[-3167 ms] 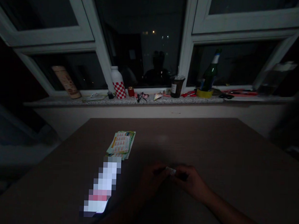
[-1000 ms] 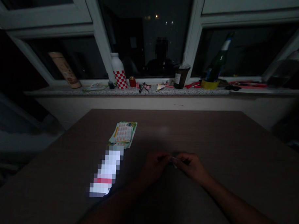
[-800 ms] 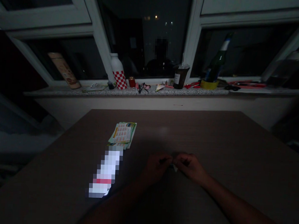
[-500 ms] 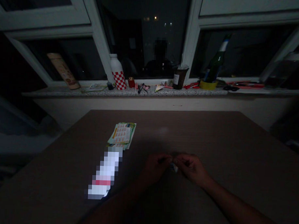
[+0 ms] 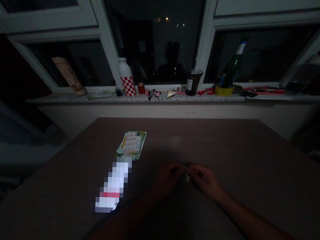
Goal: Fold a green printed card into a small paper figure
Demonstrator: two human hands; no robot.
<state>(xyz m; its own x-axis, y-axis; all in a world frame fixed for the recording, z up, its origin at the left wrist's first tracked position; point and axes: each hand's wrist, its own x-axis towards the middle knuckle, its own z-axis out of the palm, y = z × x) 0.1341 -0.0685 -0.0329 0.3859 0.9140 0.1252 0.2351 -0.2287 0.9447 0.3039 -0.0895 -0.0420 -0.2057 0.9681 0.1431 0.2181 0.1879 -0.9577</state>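
In dim light, my left hand [image 5: 166, 178] and my right hand [image 5: 204, 179] meet just above the brown table [image 5: 240, 154], fingertips pinched together. Between them is a small pale piece [image 5: 185, 177], perhaps folded paper, too small and dark to name surely. Both hands pinch it from opposite sides. My forearms run back toward the lower edge of the view.
A lit phone screen [image 5: 113, 186] lies left of my hands, with a stack of printed leaflets [image 5: 131, 144] beyond it. The windowsill [image 5: 150, 98] holds a red-checked white bottle [image 5: 126, 82], a dark cup [image 5: 192, 82], a green bottle [image 5: 234, 65], a yellow tape roll [image 5: 223, 90] and small tools.
The hands have stayed together at the same spot, fingers shifting slightly on the small piece. The view has tilted a little since the earliest frame.
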